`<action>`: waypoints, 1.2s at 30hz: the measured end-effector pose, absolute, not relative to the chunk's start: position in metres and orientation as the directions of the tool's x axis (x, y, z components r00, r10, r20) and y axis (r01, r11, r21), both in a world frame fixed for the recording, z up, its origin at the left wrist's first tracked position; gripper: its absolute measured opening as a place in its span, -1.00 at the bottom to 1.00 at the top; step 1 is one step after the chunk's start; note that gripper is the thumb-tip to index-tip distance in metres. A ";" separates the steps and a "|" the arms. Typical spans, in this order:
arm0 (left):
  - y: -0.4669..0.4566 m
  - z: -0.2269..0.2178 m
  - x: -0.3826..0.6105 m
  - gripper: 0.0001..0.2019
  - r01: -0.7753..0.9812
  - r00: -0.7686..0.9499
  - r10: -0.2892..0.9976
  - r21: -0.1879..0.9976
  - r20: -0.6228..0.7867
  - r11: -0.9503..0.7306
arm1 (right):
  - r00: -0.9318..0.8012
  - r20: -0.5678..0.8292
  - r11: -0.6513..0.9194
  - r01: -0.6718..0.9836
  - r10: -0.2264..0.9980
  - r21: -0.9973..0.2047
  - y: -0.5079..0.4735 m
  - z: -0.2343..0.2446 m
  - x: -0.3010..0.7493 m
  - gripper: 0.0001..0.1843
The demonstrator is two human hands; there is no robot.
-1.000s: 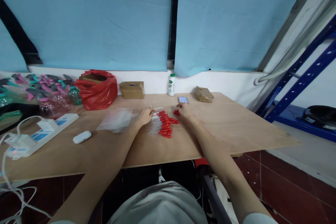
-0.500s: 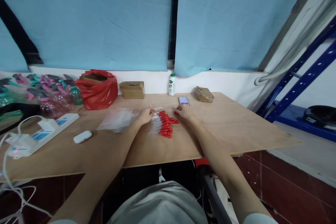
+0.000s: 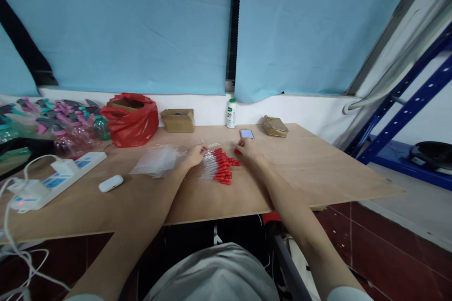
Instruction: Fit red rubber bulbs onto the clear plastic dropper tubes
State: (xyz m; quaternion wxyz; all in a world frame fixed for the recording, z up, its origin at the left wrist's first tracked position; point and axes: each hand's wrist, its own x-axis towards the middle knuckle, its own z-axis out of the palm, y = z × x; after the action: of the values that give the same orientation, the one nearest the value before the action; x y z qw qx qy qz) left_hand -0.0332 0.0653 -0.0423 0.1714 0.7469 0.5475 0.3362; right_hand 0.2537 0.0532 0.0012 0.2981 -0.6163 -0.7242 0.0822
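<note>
A pile of glass droppers with red rubber bulbs (image 3: 222,169) lies between my hands, clear tubes to the left and bulbs to the right. My left hand (image 3: 197,154) is closed in a pinch beside the tube ends. A thin pale stick (image 3: 202,140) shows just above its fingers; what the pinch holds is unclear. On the other side, my right hand (image 3: 249,149) is closed, with a red dropper bulb (image 3: 237,151) at its fingertips. Left of my left hand, a stack of clear plastic bags (image 3: 155,162) lies flat on the table.
On the wooden table (image 3: 318,164) are a phone (image 3: 246,134), a white bottle (image 3: 231,114), a wrapped package (image 3: 275,126), a small cardboard box (image 3: 178,121) and a red bag (image 3: 136,124). Leftward are a white case (image 3: 110,183), a power strip (image 3: 70,174) and spray bottles (image 3: 67,136).
My right hand has shifted very slightly, still with the red bulb at its fingertips. The phone screen looks different. My left hand and the pile look the same.
</note>
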 end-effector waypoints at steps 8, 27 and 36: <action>0.052 -0.028 -0.029 -0.73 0.728 0.208 0.896 0.549 0.393 -0.410 | -0.047 0.355 0.238 0.822 0.934 -0.518 0.057 0.000 0.253 -0.91; 0.018 0.001 0.000 -0.71 0.567 0.194 0.758 0.559 0.623 -0.605 | -0.329 0.609 0.692 0.360 0.722 -0.626 0.037 0.011 0.221 -0.81; 0.020 -0.005 0.005 -0.68 0.439 0.121 0.752 0.645 0.648 -0.626 | -0.345 0.597 0.684 0.248 0.724 -0.686 0.029 0.014 0.216 -0.81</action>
State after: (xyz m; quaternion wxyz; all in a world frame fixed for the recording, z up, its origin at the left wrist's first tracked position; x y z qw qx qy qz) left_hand 0.0055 0.0203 -0.0048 0.1495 0.7337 0.4059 0.5240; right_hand 0.2162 0.0294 0.0138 0.4803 -0.3111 -0.7817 0.2478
